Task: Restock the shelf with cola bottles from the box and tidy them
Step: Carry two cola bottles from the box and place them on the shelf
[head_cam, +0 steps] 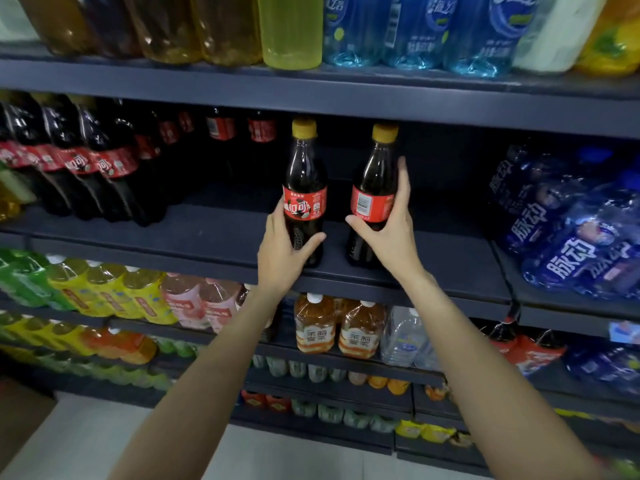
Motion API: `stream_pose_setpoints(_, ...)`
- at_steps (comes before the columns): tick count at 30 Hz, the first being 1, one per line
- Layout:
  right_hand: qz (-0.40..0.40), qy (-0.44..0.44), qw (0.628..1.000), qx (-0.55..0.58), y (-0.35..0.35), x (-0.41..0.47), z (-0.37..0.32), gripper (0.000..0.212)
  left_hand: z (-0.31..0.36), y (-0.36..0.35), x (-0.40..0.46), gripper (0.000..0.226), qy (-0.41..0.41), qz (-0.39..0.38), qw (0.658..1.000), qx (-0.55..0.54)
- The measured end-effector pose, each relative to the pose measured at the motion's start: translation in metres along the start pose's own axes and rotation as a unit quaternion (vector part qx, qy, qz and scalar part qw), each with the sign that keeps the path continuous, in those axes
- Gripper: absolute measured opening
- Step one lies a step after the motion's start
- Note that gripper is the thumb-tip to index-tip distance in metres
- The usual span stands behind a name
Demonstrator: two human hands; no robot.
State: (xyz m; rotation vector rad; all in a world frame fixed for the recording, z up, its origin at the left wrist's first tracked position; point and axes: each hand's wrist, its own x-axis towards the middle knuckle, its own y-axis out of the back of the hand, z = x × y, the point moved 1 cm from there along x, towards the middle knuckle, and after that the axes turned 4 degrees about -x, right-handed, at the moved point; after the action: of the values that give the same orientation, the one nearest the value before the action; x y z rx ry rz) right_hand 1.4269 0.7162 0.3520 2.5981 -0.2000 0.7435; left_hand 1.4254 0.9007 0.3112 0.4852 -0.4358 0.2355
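Reaching up from below, both bare arms meet at the dark shelf [214, 237]. On its front part the left hand [282, 249] grips one cola bottle [304, 188], red label facing out, while the right hand [393, 233] wraps around a second cola bottle [375, 188] just beside it, barcode side showing. Both stand upright with yellow caps. Further back and to the left on the same shelf stands a row of larger cola bottles [93, 161]. Right of the shelf lie blue drink packs [571, 230].
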Motion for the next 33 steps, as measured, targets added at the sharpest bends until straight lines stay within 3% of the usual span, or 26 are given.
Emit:
stream_pose_setpoints(8,0.035,-0.066,0.997,0.015,-0.018,-0.012,0.022,0.096,-0.017,0.008,0.040,0.081,-0.020,0.058,0.997,0.055)
stream_pose_setpoints(12,0.043,-0.054,0.998,0.001,-0.043,0.021,0.030,0.096,-0.032,0.001,0.082,0.082,0.015,0.073,0.995,0.067)
stream_pose_setpoints(19,0.104,-0.019,0.994,-0.028,-0.086,0.093,0.069,0.097,-0.055,-0.033,0.149,0.078,0.025,0.111,0.994,-0.008)
stream_pose_setpoints(24,0.140,-0.014,0.990,-0.025,-0.101,0.127,0.084,0.082,-0.062,-0.054,0.172,0.077,0.002,0.155,0.987,-0.031)
stream_pose_setpoints(33,0.108,-0.010,0.993,-0.046,-0.114,0.155,0.100,0.081,-0.071,-0.068,0.200,0.077,-0.049,0.112,0.991,0.057)
